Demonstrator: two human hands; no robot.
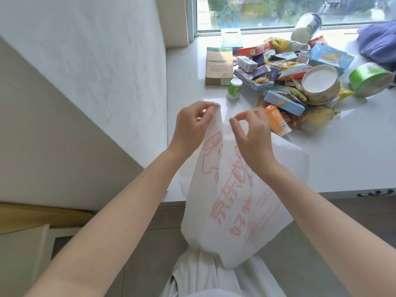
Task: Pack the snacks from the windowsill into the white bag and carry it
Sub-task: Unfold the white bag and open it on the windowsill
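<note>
Fingers (209, 108) pinching white bag (231, 211) edge, snacks (285, 82) beyond

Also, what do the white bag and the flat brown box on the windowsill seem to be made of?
White bag: probably thin non-woven fabric or matte plastic; it hangs in soft folds, slightly translucent, with red print. Brown box: likely uncoated cardboard, matte; kraft-brown face, straight edges, flat sides.

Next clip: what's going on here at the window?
A person stands at the windowsill holding a white bag with red print by its top edge. The left hand and right hand each pinch it, as if to work the mouth open. The snacks lie in a heap on the sill beyond the bag; none looks packed yet.
</note>
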